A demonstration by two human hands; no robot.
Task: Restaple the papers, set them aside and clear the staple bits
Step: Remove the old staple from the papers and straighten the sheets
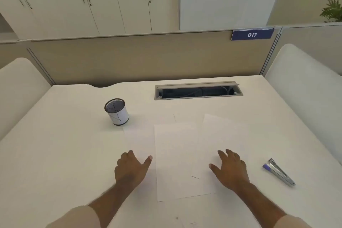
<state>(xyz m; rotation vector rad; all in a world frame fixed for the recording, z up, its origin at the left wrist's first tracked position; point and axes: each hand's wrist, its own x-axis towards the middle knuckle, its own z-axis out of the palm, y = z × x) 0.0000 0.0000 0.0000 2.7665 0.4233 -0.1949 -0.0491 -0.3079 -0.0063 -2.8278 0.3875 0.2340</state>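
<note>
Hovering both hands, left hand point(132, 167) and right hand point(230, 168), fingers spread, holding nothing, over loose papers point(177, 161) mid-desk toward the near edge. Thin, floppy, slippery sheets; best squared up by the edges.

Papers point(177, 159): loose white sheets spread overlapping on the desk point(55, 153).
Left hand point(129, 168): fingers relaxed, beside the sheets.
Right hand point(231, 168): flat on them.
Stapler point(279, 172): right.

The papers point(175, 153) are white on a white surface point(55, 153). The stapler point(279, 172) is silver with a purple end. The cup point(117, 112) is white with a dark mesh rim. The sign point(252, 34) is blue with white numbers.
</note>
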